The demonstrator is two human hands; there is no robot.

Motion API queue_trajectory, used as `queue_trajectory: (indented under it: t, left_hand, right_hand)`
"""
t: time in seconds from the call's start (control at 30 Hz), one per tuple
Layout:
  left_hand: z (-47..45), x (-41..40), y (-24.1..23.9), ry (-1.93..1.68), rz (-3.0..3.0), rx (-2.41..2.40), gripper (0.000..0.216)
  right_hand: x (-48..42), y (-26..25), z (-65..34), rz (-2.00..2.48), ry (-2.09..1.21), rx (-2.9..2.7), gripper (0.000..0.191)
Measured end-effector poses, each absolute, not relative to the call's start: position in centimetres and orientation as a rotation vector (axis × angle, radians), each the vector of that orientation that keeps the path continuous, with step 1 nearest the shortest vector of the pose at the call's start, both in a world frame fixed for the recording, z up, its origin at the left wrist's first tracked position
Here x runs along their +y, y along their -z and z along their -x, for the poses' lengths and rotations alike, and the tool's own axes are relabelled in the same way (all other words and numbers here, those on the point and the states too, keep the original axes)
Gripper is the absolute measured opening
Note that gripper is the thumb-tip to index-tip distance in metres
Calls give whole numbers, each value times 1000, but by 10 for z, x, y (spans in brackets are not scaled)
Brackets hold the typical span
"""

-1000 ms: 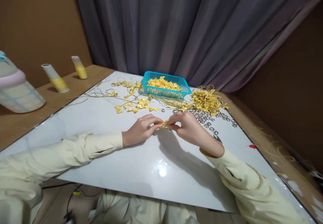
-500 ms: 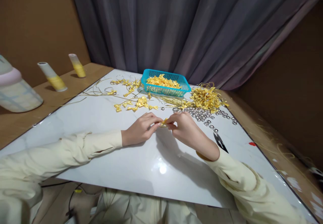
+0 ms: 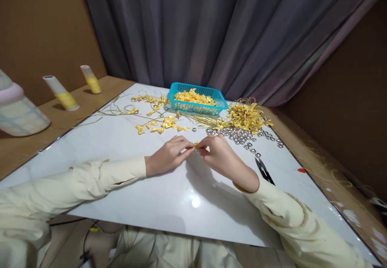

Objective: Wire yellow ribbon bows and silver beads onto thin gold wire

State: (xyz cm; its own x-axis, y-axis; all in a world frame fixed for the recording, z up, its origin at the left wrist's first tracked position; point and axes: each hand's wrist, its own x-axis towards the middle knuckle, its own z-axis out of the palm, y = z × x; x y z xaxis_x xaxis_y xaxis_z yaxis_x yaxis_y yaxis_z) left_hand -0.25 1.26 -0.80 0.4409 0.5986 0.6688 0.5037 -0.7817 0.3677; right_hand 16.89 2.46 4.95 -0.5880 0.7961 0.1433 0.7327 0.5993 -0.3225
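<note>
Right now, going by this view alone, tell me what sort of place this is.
Probably a small handicraft work corner: a blue basket of yellow bows, scattered silvery beads and black snips lie on a white tabletop. Whether home or workshop, I can't tell.

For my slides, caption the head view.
Left hand and right hand pinch a small yellow piece, a blue basket beyond.

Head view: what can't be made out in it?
All in the head view:
Yellow piece: mostly hidden by fingertips of the left hand and right hand.
Checked container: cut off by the left edge.
Silver pieces: too small for fine detail.
Black-and-white object: blurred, cut off by the right edge.
</note>
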Motion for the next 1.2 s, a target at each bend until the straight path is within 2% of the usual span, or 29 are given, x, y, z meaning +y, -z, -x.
queue_trajectory:
  t: [0.4,0.47,0.57,0.73,0.93,1.2]
  left_hand:
    - [3,11,12,-1194,-2346,986,19]
    - [3,11,10,-1163,-2312,984,19]
    - [3,11,7,-1100,-2286,944,18]
    - [4,9,4,-1012,-2243,899,20]
    - [6,10,1,-982,-2119,880,21]
    - [7,13,0,-939,-2023,857,18]
  right_hand:
    - [25,-57,-171,1271,-255,-2637,17]
    - [28,-62,-175,1283,-316,-2625,23]
    - [36,-67,-182,1199,-442,-2642,38]
    - [51,-68,-188,1069,-892,-2665,19]
    - [59,-66,-191,1076,-1392,-2456,10]
    - [57,-63,-189,1058,-1567,-2274,8]
